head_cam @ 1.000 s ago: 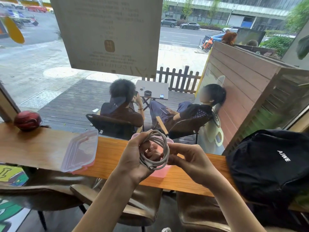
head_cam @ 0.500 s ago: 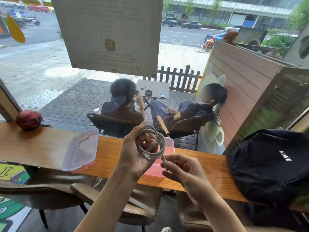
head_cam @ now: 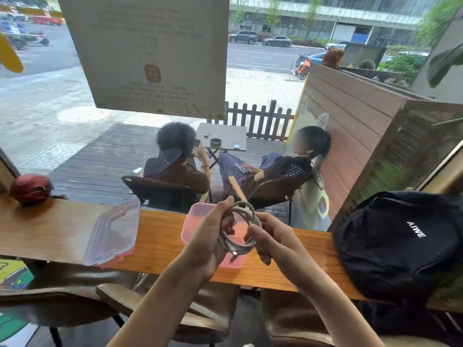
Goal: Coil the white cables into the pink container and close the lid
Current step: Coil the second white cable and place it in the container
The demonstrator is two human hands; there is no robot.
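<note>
A white cable [head_cam: 238, 244], wound into a small coil, hangs just above the open pink container [head_cam: 194, 221] on the wooden counter. My left hand [head_cam: 213, 236] grips the coil's left side, thumb on top. From the right, my right hand [head_cam: 270, 241] pinches the coil's other side. A plug end sticks out at the coil's bottom. The container's clear lid [head_cam: 114, 234] with pink clips lies flat on the counter to the left, apart from the container. Much of the container's inside is hidden by my hands.
A black backpack [head_cam: 400, 241] fills the counter's right end. A dark red ball-like object [head_cam: 31, 188] sits at the far left by the window. Brown stools [head_cam: 155, 306] stand below the counter [head_cam: 162, 239]. Glass window directly behind.
My right hand rose from below the coil, where it held the loose end, and now pinches the coil's right side. The coil has dropped lower over the container.
</note>
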